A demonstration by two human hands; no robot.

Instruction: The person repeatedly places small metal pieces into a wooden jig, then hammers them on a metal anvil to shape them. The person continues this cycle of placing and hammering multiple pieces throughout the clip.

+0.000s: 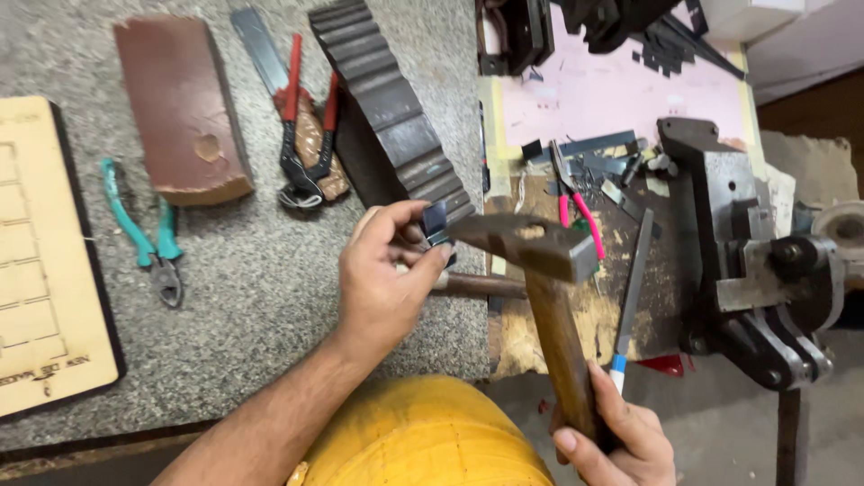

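I see the left hand (pixel 387 279) at frame centre, its fingers (pixel 407 219) pinching a small dark metal strip piece (pixel 436 221) by its edges, held upright just above the right edge of the grey speckled worktop (pixel 261 297). A wooden-handled tool (pixel 477 285) lies under that hand, its shaft pointing right across the worktop edge.

The right hand (pixel 621 441), lower right of the frame, has its fingers wrapped tight around the wooden handle of a hammer (pixel 540 261). The hammer head sits level just right of the metal piece, its narrow end very near or touching it; I cannot tell which.

Above the left hand, a dark ridged block (pixel 396 108) runs diagonally from top centre to just beside the pinched piece, leaving little room on that side. Left of it lie red-handled pliers (pixel 301 135) over a flat steel blade, then a brown block (pixel 180 103) at upper left. Teal-handled pliers (pixel 144 229) lie at left, well apart from the hand, with open grey surface between. A laser-cut wooden board (pixel 45 261) overlaps the left frame edge.

Right of the worktop edge, a worn wooden board (pixel 540 333) carries pink-handled cutters (pixel 576 211), metal offcuts and a long steel strip (pixel 634 288). A heavy steel bending machine (pixel 756 270) occupies the right side. A yellow rounded object (pixel 423 432) sits at bottom centre below the left forearm.
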